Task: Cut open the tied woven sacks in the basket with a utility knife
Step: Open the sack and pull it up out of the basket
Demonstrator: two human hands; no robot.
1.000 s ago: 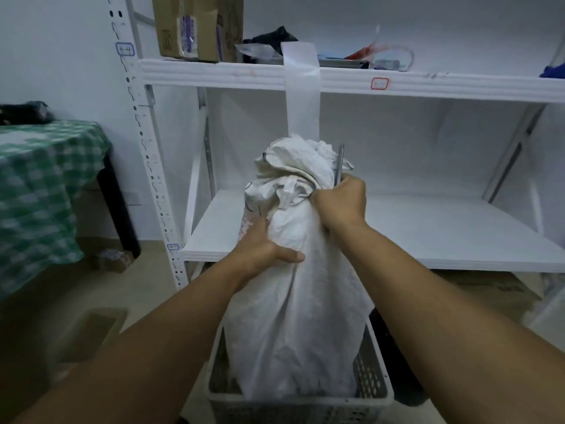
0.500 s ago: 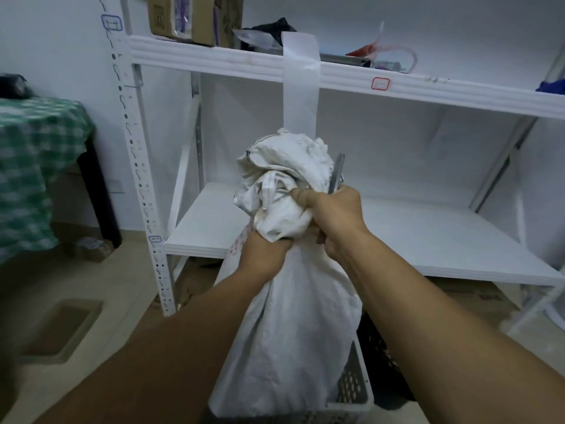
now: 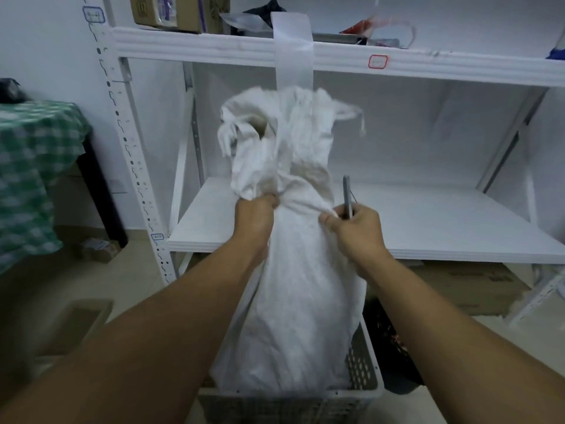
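The left hand is closed tight on the neck of the woven sack, bunching the cloth on the left side. The right hand is curled round the utility knife. Its thumb also pinches a fold of the sack on the right side. The knife sticks straight up out of the fist, just beside the sack, and its thin grey end is not touching the cloth. I cannot tell if the blade is out.

Both hands hold the sack at the same height, at the narrow part. The loose top of the sack rises above the hands. The fat, full part hangs below them and stands in the basket.

The top of the sack looks spread out and floppy, not tied in a tight knot. A dark gap shows at the top left, like an open mouth. A thin cord dangles from the top right corner. So I think the tie on this sack is already cut or pulled loose. The top is blurry, so I am not sure.

What is left, I think, is to pull the mouth wide open. Only this one sack shows in the basket. I cannot tell if more sacks lie under it.

Behind the sack is a white shelf. A table with a green checked cloth stands far to the left.
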